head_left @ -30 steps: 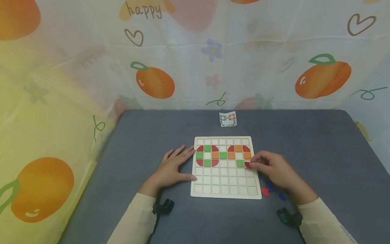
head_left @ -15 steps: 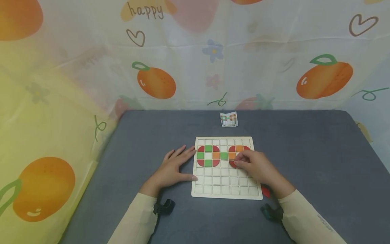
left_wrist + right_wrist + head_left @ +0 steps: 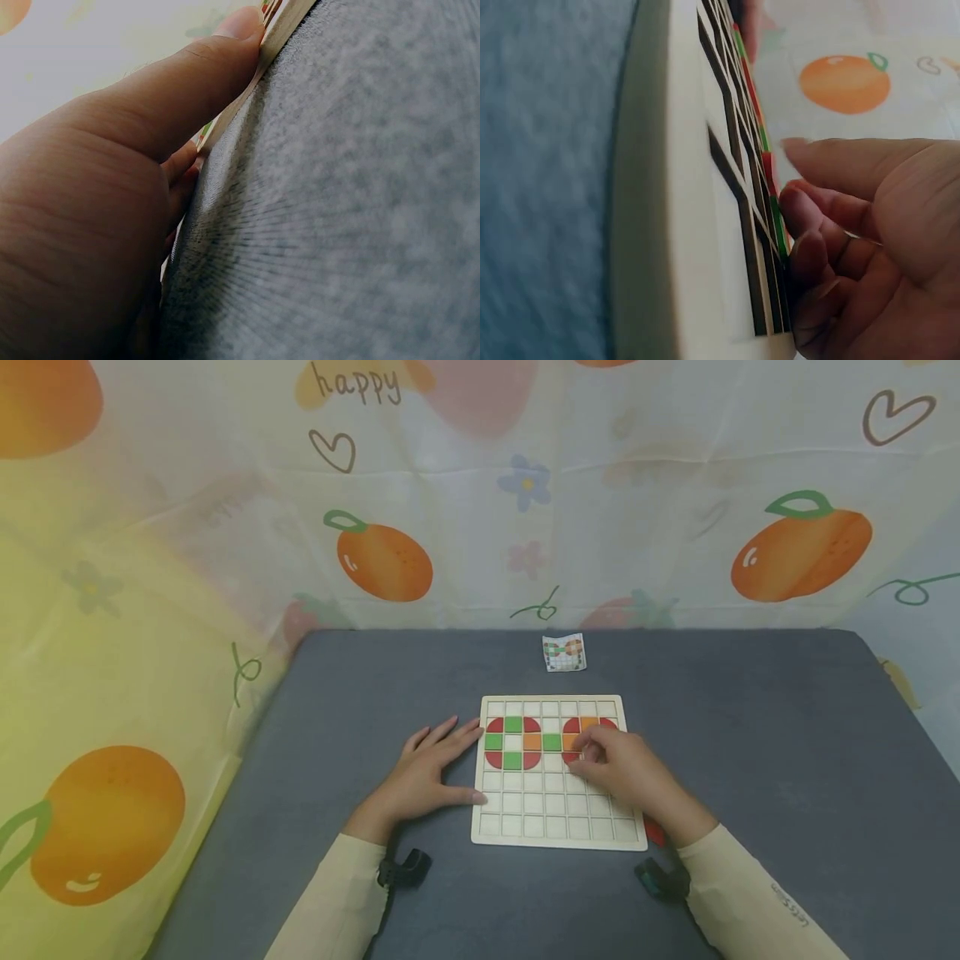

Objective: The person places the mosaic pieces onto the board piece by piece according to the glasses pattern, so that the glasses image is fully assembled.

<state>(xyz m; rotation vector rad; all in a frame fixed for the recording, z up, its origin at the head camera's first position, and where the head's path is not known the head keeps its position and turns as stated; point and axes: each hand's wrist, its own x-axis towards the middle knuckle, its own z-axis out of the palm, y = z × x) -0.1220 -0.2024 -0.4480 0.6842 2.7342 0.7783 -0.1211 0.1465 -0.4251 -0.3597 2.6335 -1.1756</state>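
A white gridded board [image 3: 555,832] lies on the grey table, with red, green and orange tiles forming two ring-like clusters. My left hand [image 3: 427,774] rests at its left edge, fingers spread and fairly straight; in the left wrist view the thumb [image 3: 187,86] touches the board's edge. Over the right cluster, my right hand [image 3: 630,764] pinches a red quarter-circle tile [image 3: 570,759] at that cluster's lower left. In the right wrist view this red tile [image 3: 769,171] sits at the board between thumb and index fingertip, the other fingers curled. The hand hides the cluster's lower right.
A small printed card [image 3: 564,653] with a coloured pattern lies behind the board. One loose red piece [image 3: 654,832] shows beside the board's right edge, partly covered by the right forearm. A patterned cloth [image 3: 450,485] hangs behind the table.
My right hand has carried the red tile leftward from the cluster's lower right to its lower left, then shifted slightly left. The blue loose pieces are now hidden. My left hand stays put.
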